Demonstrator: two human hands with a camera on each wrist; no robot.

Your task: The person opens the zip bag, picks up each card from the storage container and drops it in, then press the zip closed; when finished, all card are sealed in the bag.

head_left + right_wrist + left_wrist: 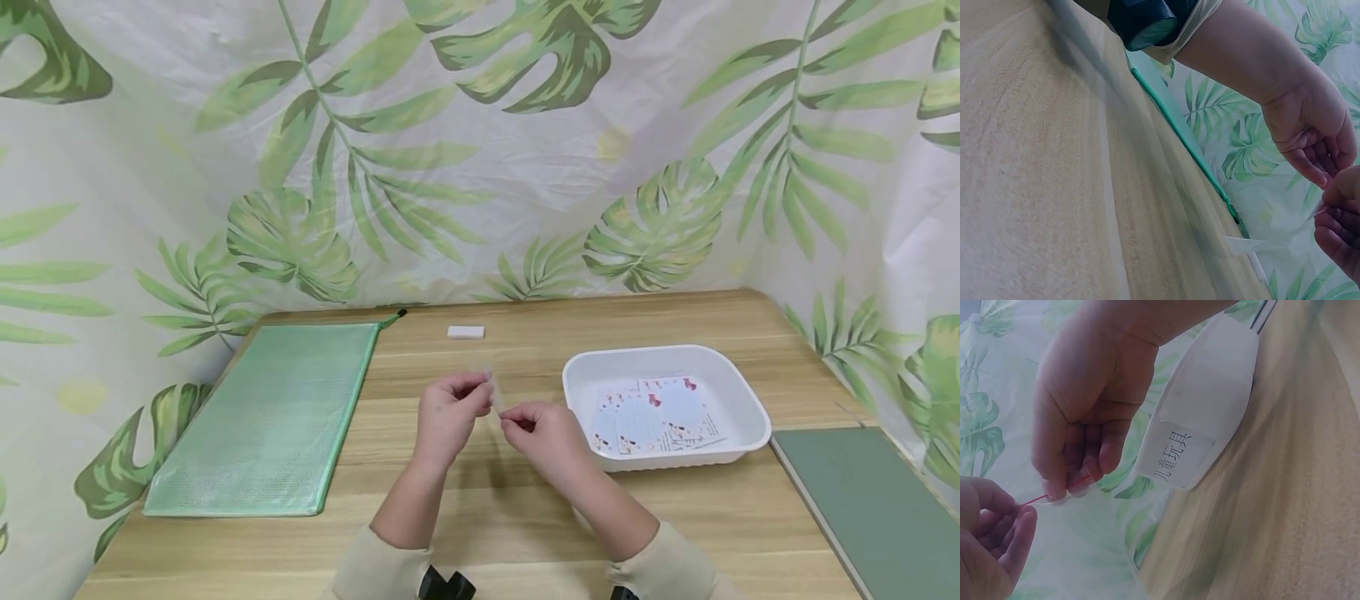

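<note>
Bag (497,398), head view: a thin clear sliver, hard to make out, held above the table (408,433) to the left of the tray (600,367). The left hand (447,418) pinches its upper part, thumb and fingers together; the right hand (552,440), nearer the tray, pinches its lower end. Cards (651,417) overlap inside the tray, their print too small to read. The pouch (270,417) lies well left of the tray, the block (466,332) left of and beyond it; the board (870,500), to its right, is cut off by the frame.

Left wrist view: the tray stands behind the right hand, its label (1179,453) showing, its contents hidden. A red line (1036,500) along the bag spans both hands, partly covered by the clamped fingertips; the film below barely separates from the cloth (988,425). The left hand is cropped.

Right wrist view, facing away from the tray: the right hand is cropped, and the pinched edge is mostly concealed. Whether the pale triangle (1244,245) belongs to the bag cannot be told.
</note>
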